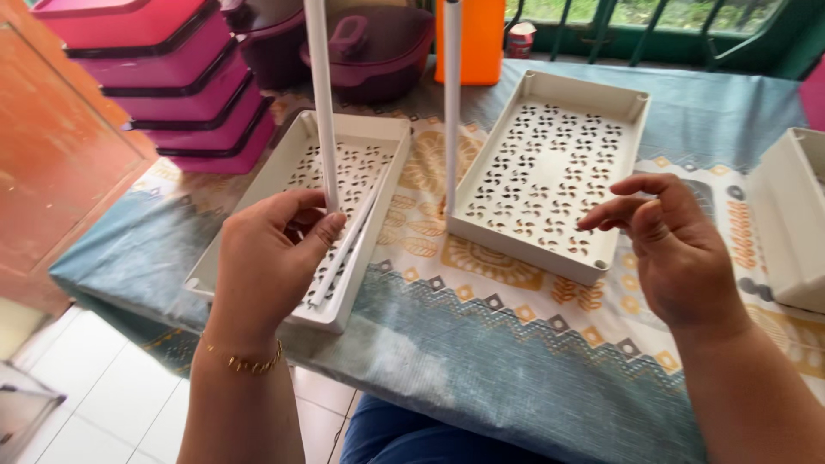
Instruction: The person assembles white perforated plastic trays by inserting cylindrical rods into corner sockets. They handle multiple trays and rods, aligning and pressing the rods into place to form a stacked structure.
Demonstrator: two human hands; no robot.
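Observation:
My left hand (268,258) grips a long white pole (320,94) that stands upright over a white perforated tray (378,142) on the left. More white poles lie flat in that tray. A second white pole (452,103) stands upright in the near left corner of a larger white perforated tray (593,266) at the centre. My right hand (675,245) hovers open over that tray's near right corner, fingers curled, holding nothing.
The table wears a blue and yellow patterned cloth (516,344). A stack of pink containers (172,77) stands at the back left, a dark purple lidded pot (374,47) and an orange container (481,39) behind. Another white tray (795,223) sits at the right edge.

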